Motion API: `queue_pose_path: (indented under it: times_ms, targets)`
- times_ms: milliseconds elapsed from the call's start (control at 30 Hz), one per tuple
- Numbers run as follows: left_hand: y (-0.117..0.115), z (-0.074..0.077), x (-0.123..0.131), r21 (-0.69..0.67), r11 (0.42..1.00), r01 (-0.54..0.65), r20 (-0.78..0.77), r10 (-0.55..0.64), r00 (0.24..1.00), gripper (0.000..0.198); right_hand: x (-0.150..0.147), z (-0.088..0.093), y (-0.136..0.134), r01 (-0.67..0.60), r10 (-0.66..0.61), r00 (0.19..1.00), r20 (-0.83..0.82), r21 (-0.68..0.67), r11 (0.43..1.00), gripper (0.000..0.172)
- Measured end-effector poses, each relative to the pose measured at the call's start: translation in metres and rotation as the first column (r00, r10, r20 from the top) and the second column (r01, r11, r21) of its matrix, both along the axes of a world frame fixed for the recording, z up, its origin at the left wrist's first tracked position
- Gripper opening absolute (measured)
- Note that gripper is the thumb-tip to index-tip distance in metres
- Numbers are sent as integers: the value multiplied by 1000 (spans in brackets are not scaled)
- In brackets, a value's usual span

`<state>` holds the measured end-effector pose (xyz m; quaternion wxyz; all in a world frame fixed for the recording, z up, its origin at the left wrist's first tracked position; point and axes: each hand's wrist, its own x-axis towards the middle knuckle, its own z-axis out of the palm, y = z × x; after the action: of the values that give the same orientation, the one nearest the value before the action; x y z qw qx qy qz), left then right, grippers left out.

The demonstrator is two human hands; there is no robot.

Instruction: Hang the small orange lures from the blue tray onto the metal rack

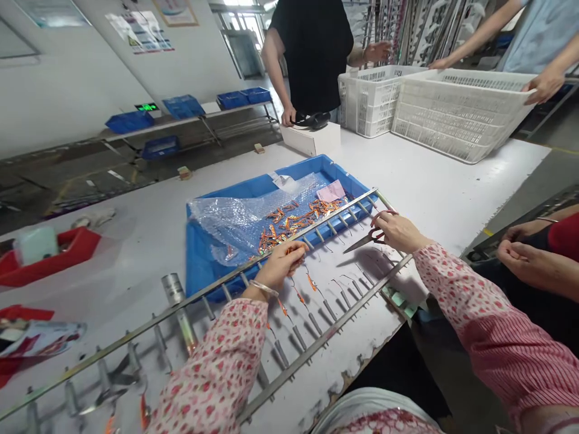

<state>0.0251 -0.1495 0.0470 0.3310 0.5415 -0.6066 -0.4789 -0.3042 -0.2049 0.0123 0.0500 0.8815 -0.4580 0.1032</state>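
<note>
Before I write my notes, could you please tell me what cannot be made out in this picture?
Head view: what the left hand holds, if anything; its curled fingers hide it.
Head view: the left end of the metal rack; the picture's edge cuts it off.
Head view: the count of the orange pieces; small and overlapping.

Legible txt: none. Green sign (147, 106), low betw. 2 blue bins (130, 122): white marks, too sm. to read. Wall (203, 54): poster (140, 31) w/ print, partly lost in glare; framed sheet (176, 12) adj., print illeg.
</note>
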Motion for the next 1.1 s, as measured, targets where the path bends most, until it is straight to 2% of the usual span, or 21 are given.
queue_pose_path:
  times_ms: [33,100,167,233,300,333,400,433,467,500,533,600,633,700,800,867,1000,1100]
  targets:
    - [8,0,-6,121,993,-6,-220,33,975,21,-4,0,5,2,2,998,59,-52,999,29]
    - [28,-3,-18,301,953,27,-525,142,839,33,-13,-4,14,61,-24,974,226,-161,985,26]
    - [51,-13,-32,399,916,49,-640,239,730,41,-19,-8,23,171,-57,894,445,-221,960,20]
    - [74,-27,-45,446,895,26,-627,291,723,38,-21,-10,33,264,-84,758,647,-187,946,19]
    - [91,-43,-56,438,899,-14,-515,264,816,31,-16,-11,47,279,-142,596,790,-38,960,22]
    - [97,-51,-61,397,917,-43,-408,218,886,29,-13,-11,56,235,-185,518,835,68,970,24]
    - [105,-62,-69,217,971,-105,-65,121,990,27,-4,-15,75,46,-271,390,880,275,960,28]
    - [106,-66,-72,99,988,-116,147,101,984,27,0,-18,85,-72,-302,348,888,347,935,32]
    - [106,-67,-75,-6,994,-106,350,102,931,26,3,-21,94,-181,-317,322,892,387,904,36]
    - [104,-68,-78,-75,994,-79,521,107,847,26,6,-24,104,-269,-311,316,896,399,877,40]
    - [102,-67,-80,-101,994,-46,651,101,752,26,7,-27,112,-332,-291,328,899,398,855,44]
    - [95,-64,-86,-75,997,9,801,54,596,27,8,-29,126,-396,-234,420,877,409,822,50]
    - [91,-62,-89,-49,998,27,840,26,543,27,7,-29,131,-400,-197,489,850,419,815,51]
    - [83,-59,-95,-16,998,55,873,-12,488,28,6,-24,137,-364,-125,629,767,432,825,45]
    - [76,-58,-106,-24,996,81,873,-19,487,28,3,-15,139,-275,-43,757,652,378,884,33]
    - [75,-62,-111,-72,992,105,850,6,527,25,-2,-11,138,-225,-12,813,583,332,916,30]
    - [80,-74,-114,-220,957,191,768,49,639,22,-19,-11,132,-115,23,920,391,214,970,33]
    - [86,-80,-111,-313,923,222,735,87,672,23,-34,-14,129,-52,26,977,212,118,992,39]
